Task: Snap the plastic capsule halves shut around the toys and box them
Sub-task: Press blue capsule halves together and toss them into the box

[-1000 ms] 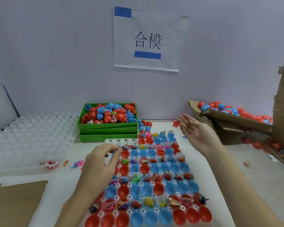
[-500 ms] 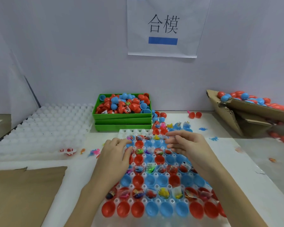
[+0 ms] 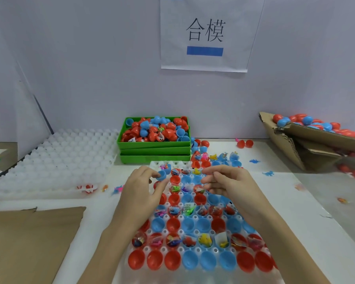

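A white cell tray (image 3: 195, 218) in front of me holds rows of red and blue capsule halves, alternating between empty ones and ones with small toys inside. My left hand (image 3: 140, 191) pinches a blue capsule half (image 3: 161, 175) just above the tray's far left corner. My right hand (image 3: 231, 184) hovers over the tray's far right part, fingers slightly curled and pointing left, nothing visibly in them. A cardboard box (image 3: 307, 140) at the right holds closed red and blue capsules.
Stacked green bins (image 3: 154, 148) of loose capsule halves stand behind the tray. An empty white cell tray (image 3: 57, 160) lies at the left. A flat cardboard sheet (image 3: 29, 242) covers the near left. Loose toys and halves (image 3: 213, 156) litter the table by the wall.
My right hand came in from the right and down over the tray. My left hand lifted a blue half off the tray's far left. The camera view shifted left and downward.
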Available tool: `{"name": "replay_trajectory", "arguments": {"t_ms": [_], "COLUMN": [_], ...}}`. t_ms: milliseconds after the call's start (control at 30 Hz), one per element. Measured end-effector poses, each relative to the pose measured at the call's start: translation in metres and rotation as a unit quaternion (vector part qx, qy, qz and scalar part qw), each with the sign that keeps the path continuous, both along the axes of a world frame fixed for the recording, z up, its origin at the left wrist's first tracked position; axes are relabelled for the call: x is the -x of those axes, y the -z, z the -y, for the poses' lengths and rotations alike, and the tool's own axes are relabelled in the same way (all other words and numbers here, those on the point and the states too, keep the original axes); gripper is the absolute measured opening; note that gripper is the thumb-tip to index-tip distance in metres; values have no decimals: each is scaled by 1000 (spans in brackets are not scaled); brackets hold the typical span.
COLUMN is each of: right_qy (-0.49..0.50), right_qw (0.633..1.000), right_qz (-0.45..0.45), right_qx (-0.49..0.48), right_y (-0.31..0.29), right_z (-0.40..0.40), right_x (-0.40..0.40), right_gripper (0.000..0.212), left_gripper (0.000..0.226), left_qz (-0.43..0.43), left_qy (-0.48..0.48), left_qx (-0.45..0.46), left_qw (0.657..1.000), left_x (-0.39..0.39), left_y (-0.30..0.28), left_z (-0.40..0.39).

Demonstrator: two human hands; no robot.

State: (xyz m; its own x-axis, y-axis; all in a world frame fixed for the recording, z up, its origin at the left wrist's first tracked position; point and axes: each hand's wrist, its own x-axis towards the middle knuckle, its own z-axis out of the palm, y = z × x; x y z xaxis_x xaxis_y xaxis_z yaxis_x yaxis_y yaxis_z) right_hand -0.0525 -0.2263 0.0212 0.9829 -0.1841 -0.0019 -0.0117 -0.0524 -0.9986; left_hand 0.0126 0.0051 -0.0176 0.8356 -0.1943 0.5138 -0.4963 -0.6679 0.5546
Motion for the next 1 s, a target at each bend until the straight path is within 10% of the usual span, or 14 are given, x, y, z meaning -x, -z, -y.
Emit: {"name": "replay_trajectory", "arguments": {"t_ms": [1000], "right_qy": [-15], "right_qw": [917], "right_qz": [259], "right_qx": [303], "right_y": [-1], "right_z": [-37], "right_x": [10], "right_gripper": [44], "left_gripper": [39], "left_qz": [2], "left_qy": [166], "left_qx": [219], "left_qw": [962], "left_x": [35], "left_y": [-44], "left_z": [10]}}
